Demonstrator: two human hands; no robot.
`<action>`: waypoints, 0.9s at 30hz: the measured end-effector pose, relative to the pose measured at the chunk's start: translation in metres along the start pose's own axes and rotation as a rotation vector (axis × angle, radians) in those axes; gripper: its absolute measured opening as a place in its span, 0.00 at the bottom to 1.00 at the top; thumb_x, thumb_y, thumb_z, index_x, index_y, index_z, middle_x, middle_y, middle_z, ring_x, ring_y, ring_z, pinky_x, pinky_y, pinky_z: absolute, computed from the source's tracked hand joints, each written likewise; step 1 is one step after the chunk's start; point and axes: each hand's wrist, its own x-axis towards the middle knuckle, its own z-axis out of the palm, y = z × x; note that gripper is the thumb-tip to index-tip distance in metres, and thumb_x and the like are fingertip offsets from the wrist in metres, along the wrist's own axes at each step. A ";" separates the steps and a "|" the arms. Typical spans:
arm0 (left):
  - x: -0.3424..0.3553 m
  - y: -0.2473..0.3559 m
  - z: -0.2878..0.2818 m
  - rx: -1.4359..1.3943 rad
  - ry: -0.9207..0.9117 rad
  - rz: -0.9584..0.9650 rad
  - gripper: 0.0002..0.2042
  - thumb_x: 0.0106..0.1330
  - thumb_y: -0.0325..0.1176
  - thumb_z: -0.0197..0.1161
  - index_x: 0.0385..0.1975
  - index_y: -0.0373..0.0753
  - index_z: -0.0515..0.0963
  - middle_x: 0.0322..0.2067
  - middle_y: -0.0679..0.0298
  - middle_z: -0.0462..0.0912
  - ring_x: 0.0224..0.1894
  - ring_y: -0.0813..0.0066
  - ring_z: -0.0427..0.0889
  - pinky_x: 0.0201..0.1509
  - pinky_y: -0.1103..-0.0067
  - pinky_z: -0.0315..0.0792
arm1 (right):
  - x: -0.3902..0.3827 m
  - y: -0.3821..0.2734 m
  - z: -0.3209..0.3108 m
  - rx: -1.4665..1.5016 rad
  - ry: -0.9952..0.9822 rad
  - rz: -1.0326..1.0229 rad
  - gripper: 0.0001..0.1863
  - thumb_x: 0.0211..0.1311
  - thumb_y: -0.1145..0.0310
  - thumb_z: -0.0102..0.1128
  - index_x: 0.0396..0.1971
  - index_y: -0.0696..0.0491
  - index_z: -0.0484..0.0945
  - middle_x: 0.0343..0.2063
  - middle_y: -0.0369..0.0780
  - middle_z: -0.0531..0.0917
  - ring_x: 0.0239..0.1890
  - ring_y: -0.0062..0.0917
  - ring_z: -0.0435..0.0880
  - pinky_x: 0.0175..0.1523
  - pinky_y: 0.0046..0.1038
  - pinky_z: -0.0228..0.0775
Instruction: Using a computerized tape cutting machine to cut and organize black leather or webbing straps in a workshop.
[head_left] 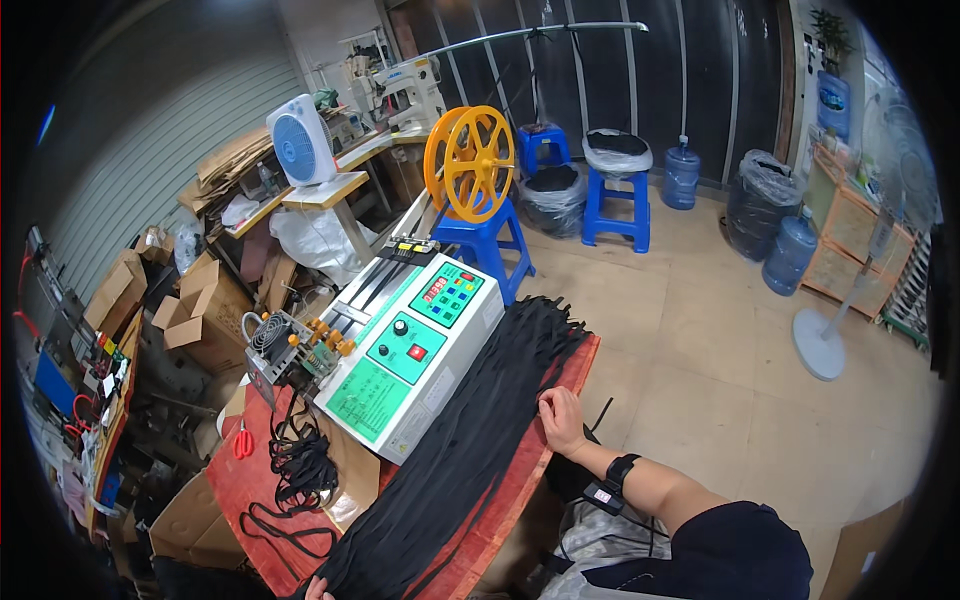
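A long, thick bundle of flat black straps lies along the near side of a red-topped table. My left hand, mostly cut off by the lower edge of the picture, has its visible fingers closed on the bundle's near end. At the table's right edge, beside the straps, rests my right hand. Its fingers are curled in, and whatever they may hold is hidden. Alongside the bundle stands a white and green strap-cutting machine with a lit red display. A loose black strap pile lies at its front end.
Red-handled scissors lie on the table's left side. Behind the machine, a yellow reel stands by a blue stool. Cardboard boxes crowd the left. A pedestal fan and water jugs stand at right.
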 end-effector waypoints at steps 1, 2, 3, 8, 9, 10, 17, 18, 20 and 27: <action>0.000 -0.001 -0.001 -0.014 0.007 -0.020 0.13 0.69 0.32 0.50 0.47 0.31 0.73 0.48 0.57 0.75 0.52 0.67 0.72 0.59 0.75 0.62 | -0.002 0.000 0.000 0.007 -0.008 0.008 0.04 0.56 0.70 0.51 0.29 0.54 0.70 0.27 0.42 0.73 0.33 0.38 0.73 0.40 0.35 0.61; 0.000 -0.002 0.000 -0.013 0.002 -0.023 0.13 0.69 0.32 0.50 0.47 0.31 0.73 0.48 0.57 0.75 0.52 0.67 0.72 0.59 0.75 0.62 | -0.003 0.002 -0.002 0.004 -0.011 0.012 0.04 0.56 0.70 0.51 0.29 0.54 0.70 0.27 0.42 0.73 0.33 0.38 0.73 0.40 0.35 0.61; 0.000 -0.004 0.001 -0.016 -0.011 -0.034 0.13 0.69 0.32 0.50 0.47 0.31 0.73 0.48 0.57 0.76 0.52 0.67 0.72 0.59 0.76 0.62 | -0.002 0.001 -0.003 0.002 -0.006 0.010 0.04 0.56 0.70 0.51 0.29 0.54 0.70 0.27 0.42 0.73 0.33 0.38 0.73 0.40 0.35 0.61; 0.000 -0.001 0.003 -0.037 -0.016 -0.036 0.13 0.69 0.32 0.50 0.47 0.31 0.73 0.48 0.57 0.76 0.52 0.68 0.71 0.59 0.76 0.62 | 0.003 0.002 -0.004 0.003 0.007 -0.004 0.04 0.56 0.70 0.51 0.28 0.54 0.70 0.27 0.42 0.73 0.34 0.39 0.73 0.41 0.36 0.61; 0.001 0.000 0.004 -0.038 -0.009 -0.035 0.13 0.69 0.32 0.51 0.47 0.31 0.73 0.48 0.57 0.76 0.52 0.68 0.72 0.59 0.76 0.62 | 0.006 0.003 -0.004 0.008 0.002 -0.008 0.04 0.56 0.70 0.51 0.28 0.54 0.70 0.27 0.42 0.73 0.34 0.39 0.73 0.41 0.36 0.61; 0.000 0.000 0.004 -0.035 -0.001 -0.040 0.13 0.69 0.32 0.51 0.47 0.31 0.73 0.48 0.57 0.76 0.52 0.68 0.72 0.59 0.76 0.62 | 0.006 0.003 -0.002 0.009 -0.004 0.000 0.04 0.56 0.70 0.51 0.28 0.54 0.70 0.27 0.43 0.73 0.34 0.39 0.72 0.41 0.36 0.61; 0.003 -0.026 0.002 -0.232 0.001 -0.168 0.15 0.60 0.31 0.58 0.48 0.40 0.74 0.55 0.52 0.69 0.59 0.60 0.67 0.61 0.68 0.60 | 0.004 0.005 0.006 -0.028 0.016 -0.024 0.05 0.58 0.69 0.50 0.30 0.54 0.71 0.28 0.43 0.74 0.34 0.38 0.73 0.41 0.36 0.62; 0.006 -0.029 0.005 -0.201 0.013 -0.152 0.14 0.61 0.29 0.57 0.47 0.39 0.74 0.52 0.54 0.72 0.56 0.64 0.69 0.58 0.74 0.62 | 0.004 0.009 0.002 -0.022 0.023 -0.015 0.05 0.59 0.69 0.49 0.30 0.54 0.71 0.27 0.43 0.74 0.33 0.38 0.73 0.40 0.35 0.63; 0.011 -0.040 0.004 -0.152 0.025 -0.147 0.13 0.61 0.28 0.57 0.47 0.38 0.74 0.50 0.58 0.74 0.54 0.69 0.71 0.55 0.78 0.65 | 0.003 0.004 0.004 0.018 0.019 -0.001 0.05 0.60 0.69 0.48 0.30 0.55 0.70 0.27 0.43 0.74 0.33 0.37 0.73 0.40 0.34 0.63; 0.034 -0.032 -0.022 -0.312 0.005 -0.309 0.14 0.63 0.30 0.57 0.48 0.35 0.73 0.49 0.61 0.74 0.52 0.72 0.72 0.54 0.79 0.65 | -0.003 0.010 0.016 0.090 -0.013 0.000 0.06 0.63 0.70 0.47 0.29 0.57 0.69 0.28 0.42 0.73 0.32 0.35 0.73 0.39 0.33 0.63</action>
